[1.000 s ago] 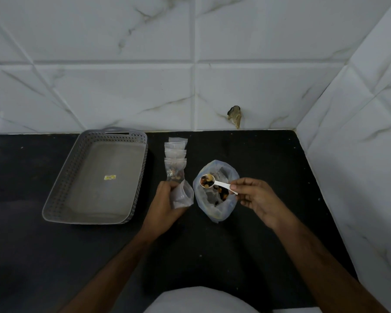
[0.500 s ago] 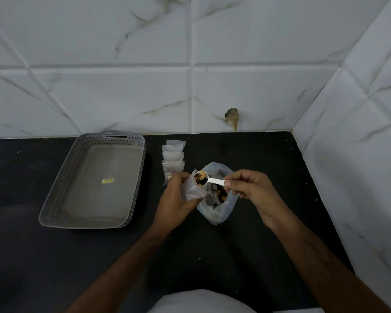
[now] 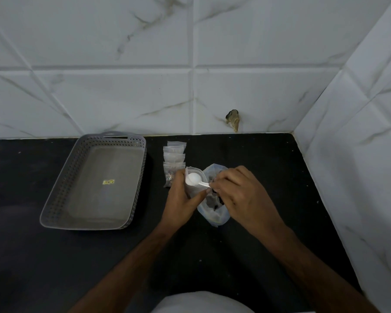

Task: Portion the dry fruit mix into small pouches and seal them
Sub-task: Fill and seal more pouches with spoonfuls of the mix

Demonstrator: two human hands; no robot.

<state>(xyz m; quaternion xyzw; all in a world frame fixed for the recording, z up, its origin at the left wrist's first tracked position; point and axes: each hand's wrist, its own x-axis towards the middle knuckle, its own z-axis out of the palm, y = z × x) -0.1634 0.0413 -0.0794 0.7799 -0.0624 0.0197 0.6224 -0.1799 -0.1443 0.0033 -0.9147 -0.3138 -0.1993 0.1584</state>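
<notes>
Both hands' fingers curled, left hand [image 3: 181, 199] gripping pouch [image 3: 193, 185], right hand [image 3: 239, 195] pinching spoon [image 3: 195, 179]

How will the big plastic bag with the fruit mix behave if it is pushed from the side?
The big bag looks thin and crumpled, so it would probably fold rather than slide. Its mouth is open, so pieces might spill. The right hand above it offers no visible support.
</notes>
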